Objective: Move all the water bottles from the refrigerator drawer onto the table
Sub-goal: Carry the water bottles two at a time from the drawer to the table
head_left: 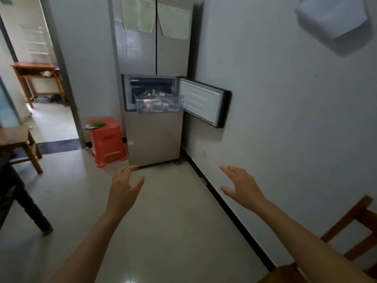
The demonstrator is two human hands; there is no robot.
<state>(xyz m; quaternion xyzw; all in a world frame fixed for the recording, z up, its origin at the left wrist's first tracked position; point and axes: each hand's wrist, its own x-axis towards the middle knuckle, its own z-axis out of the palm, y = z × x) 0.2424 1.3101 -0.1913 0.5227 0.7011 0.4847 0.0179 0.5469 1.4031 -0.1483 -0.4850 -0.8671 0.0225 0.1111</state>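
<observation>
The fridge [153, 135] stands at 12 o'clock, door [201, 102] swung toward 2, drawer [160, 105] pulled out with bottles [150, 104] inside. Left hand [124, 188] and right hand [242, 186] hold nothing, fingers [132, 168] spread. Grabbing several cold bottles at once risks a drop.

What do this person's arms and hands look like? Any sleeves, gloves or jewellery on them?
Both arms are bare as far as the picture shows: no sleeves come into view. The left hand and the right hand wear no gloves, and I see no watch, bracelet or ring on either. The fingers are uncovered too. No markings show, though the picture is somewhat soft.
</observation>
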